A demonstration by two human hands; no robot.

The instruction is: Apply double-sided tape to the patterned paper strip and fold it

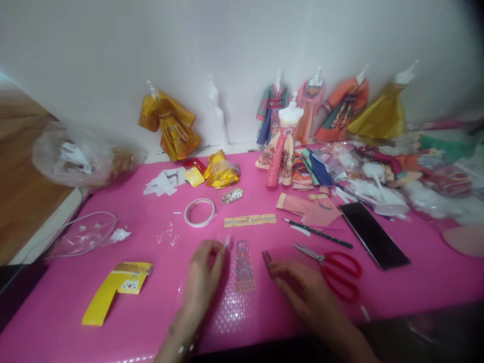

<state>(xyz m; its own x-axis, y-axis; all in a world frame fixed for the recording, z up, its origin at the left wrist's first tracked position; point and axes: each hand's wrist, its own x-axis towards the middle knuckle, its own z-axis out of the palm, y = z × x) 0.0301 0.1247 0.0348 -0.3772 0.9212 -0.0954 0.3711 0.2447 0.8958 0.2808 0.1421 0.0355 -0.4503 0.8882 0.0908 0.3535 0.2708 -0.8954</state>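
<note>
Between my hands a patterned strip (pixel 245 266) lies upright on the pink table (pixel 159 322). My left hand (pixel 206 264), just left of it, pinches a small whitish piece (pixel 227 242) between thumb and finger. On the strip's right side, my right hand (pixel 298 285) holds a small dark red patterned piece (pixel 266 259) at its fingertips. Above the strip lies a beige patterned band (pixel 250 220), flat and crosswise. A roll of white tape (pixel 200 212) sits above my left hand. Red-handled scissors (pixel 328 264) lie partly open beside my right hand.
A dark pencil (pixel 319 233) and a black phone (pixel 374 235) lie at the right. Dressed mannequins (pixel 280 143) stand along the wall. Plastic-wrapped items (pixel 381 186) crowd the back right. Yellow paper (pixel 109 290) is at the left, near a clear bag (pixel 85 232).
</note>
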